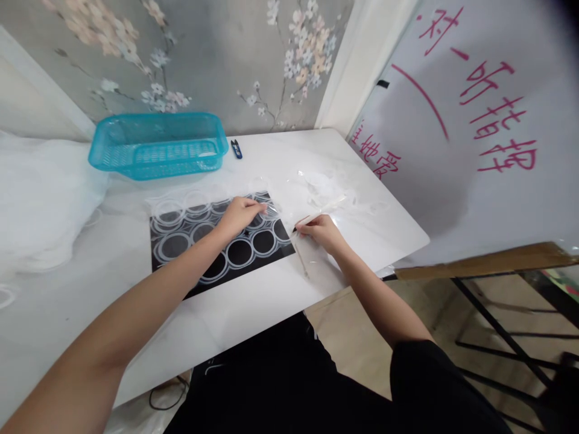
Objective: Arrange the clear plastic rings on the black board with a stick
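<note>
On the white table, a black sheet [283, 246] lies under clear film printed with rows of pale rings [239, 253]. My left hand [239, 216] reaches over the sheet, its thumb and finger pinched on an edge of the clear film [272, 211]. Just past the sheet's right edge, my right hand [320, 231] is closed around a slim, pale, pen-like tool [332, 206]. Its dark tip points toward the sheet, but its exact kind cannot be made out. Crumpled scraps of clear film [312, 181] lie beyond my right hand.
A blue plastic basket [158, 170] stands at the back of the table, with small thread snips [236, 149] beside it. At the left sits a bulky white translucent bag [40, 199]. A whiteboard [434, 199] with red writing leans along the right side.
</note>
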Demonstrator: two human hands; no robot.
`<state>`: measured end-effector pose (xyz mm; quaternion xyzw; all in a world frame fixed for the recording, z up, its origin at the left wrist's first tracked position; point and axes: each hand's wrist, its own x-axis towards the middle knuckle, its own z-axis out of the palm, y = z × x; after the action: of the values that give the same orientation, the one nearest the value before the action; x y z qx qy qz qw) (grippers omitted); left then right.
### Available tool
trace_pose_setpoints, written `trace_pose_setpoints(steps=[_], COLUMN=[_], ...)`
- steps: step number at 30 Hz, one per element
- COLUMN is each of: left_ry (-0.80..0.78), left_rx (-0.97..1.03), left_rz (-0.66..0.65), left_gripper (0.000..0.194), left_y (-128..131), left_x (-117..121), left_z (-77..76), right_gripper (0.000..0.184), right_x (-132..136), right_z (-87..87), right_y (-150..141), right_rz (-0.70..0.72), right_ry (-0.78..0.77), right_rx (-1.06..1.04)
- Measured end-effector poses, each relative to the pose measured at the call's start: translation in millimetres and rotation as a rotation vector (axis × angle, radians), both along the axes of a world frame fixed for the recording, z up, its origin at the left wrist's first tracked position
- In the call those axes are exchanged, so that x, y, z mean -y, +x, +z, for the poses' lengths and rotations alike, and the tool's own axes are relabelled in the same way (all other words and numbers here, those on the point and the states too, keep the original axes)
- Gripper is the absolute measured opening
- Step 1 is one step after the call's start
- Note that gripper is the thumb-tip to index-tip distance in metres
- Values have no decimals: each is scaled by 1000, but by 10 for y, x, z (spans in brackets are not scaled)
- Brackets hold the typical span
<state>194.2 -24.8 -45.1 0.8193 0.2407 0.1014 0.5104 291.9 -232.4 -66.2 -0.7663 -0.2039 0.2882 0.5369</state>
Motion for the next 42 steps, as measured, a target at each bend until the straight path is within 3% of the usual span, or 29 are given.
trace_pose_setpoints(steps=[7,11,15,19,21,23,26,29,31,36,42], left_ry=[-187,-106,209,876,1124,1179,945,540,340,63,-137], left_rx=[41,60,123,98,55,62,73,48,62,-22,-223], left_rz=[107,41,-275,-606,-698,-717,-804,-1029,-1057,-852,-649], left_gripper=[34,33,28,34,30,32,41,45,39,24,28], left_y=[-35,63,396,763,856,844,594,122,-242,-1073,-1765], left_x=[-131,-119,93,430,571,655,662,584,524,374,199], left_z=[-23,44,292,570,641,661,633,580,542,436,291], right_gripper=[22,18,16,20,19,18,19,17,14,10,15], right_x=[69,158,330,527,605,662,698,650,562,252,22], right_z=[-17,39,204,439,537,610,681,716,712,603,436], right_y=[1,-8,-92,-266,-353,-419,-483,-544,-609,-901,-1330], right_rz=[-4,3,-2,99,126,157,241,342,417,603,695], right_ry=[-54,-57,-48,-153,-176,-154,-48,88,171,347,310], right_rx=[10,103,253,304,328,327,246,119,23,-230,-389])
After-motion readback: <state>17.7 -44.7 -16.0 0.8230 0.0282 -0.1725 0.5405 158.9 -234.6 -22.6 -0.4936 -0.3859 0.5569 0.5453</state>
